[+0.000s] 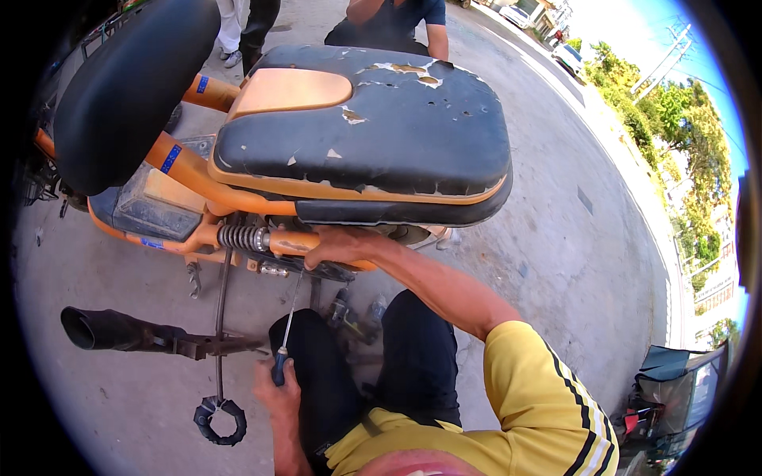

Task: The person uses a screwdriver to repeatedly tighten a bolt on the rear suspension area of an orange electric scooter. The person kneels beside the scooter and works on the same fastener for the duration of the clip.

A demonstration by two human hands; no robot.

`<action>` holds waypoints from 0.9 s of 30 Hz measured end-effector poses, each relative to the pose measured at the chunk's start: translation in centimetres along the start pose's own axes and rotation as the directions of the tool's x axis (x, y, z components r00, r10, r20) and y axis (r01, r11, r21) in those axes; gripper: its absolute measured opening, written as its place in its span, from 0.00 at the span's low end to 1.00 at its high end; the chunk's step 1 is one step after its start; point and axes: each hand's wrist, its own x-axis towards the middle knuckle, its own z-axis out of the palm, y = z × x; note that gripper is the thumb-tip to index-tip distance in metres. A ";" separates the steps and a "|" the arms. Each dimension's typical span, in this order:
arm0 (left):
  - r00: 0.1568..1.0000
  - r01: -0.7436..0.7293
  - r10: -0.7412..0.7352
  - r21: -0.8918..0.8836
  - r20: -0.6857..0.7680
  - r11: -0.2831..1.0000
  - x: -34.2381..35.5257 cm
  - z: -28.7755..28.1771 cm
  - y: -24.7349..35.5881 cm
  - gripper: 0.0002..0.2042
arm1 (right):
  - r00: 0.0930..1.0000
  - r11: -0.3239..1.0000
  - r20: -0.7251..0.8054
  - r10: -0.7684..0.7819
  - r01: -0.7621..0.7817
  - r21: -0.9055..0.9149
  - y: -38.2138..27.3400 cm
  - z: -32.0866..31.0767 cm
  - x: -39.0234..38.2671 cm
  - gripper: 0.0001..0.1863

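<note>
My left hand [278, 390] is closed round the dark blue handle of a screwdriver [289, 324]. Its long thin shaft points up, and the tip reaches the underside of an orange vehicle frame, just below my right hand; what it meets there is too small to tell. My right hand [336, 244] is wrapped over an orange frame tube [292, 241], beneath a torn black seat [373, 131]. A coil spring [242, 237] sits on the tube's left. Part of the right hand's grip is hidden under the seat's edge.
Left of my knees, a dark tapered tube [119, 328] sticks out beside a metal rod ending in a black-wrapped ring [220, 420]. A black backrest [135, 91] rises at upper left. Beyond the seat, a person [389, 24] is low down. A covered vehicle [675, 397] stands far right.
</note>
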 end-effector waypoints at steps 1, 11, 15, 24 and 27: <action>1.000 0.024 -0.024 -0.030 0.012 0.999 0.1 -0.5 0.3 0.11 | 1.000 0.997 0.006 -0.020 0.020 0.076 0.5 0.4 0.2 0.38; 0.716 0.678 -0.616 -0.537 0.329 0.501 -0.1 -0.3 1.3 0.11 | 1.000 0.998 -0.004 0.024 -0.023 0.057 2.4 0.7 1.2 0.35; 0.703 0.665 -0.609 -0.644 0.368 0.378 0.0 -0.9 1.4 0.06 | 0.999 0.999 -0.020 0.051 -0.051 0.001 3.0 0.7 1.8 0.36; 0.991 0.125 -0.128 -0.088 -0.035 0.988 -2.4 -0.3 0.1 0.15 | 0.995 0.996 -0.033 0.092 -0.092 0.003 3.4 0.8 2.0 0.38; 0.996 -0.079 0.080 0.052 -0.031 0.996 -1.8 0.2 -1.2 0.16 | 0.999 0.997 -0.023 0.027 -0.025 0.077 2.5 0.9 1.7 0.36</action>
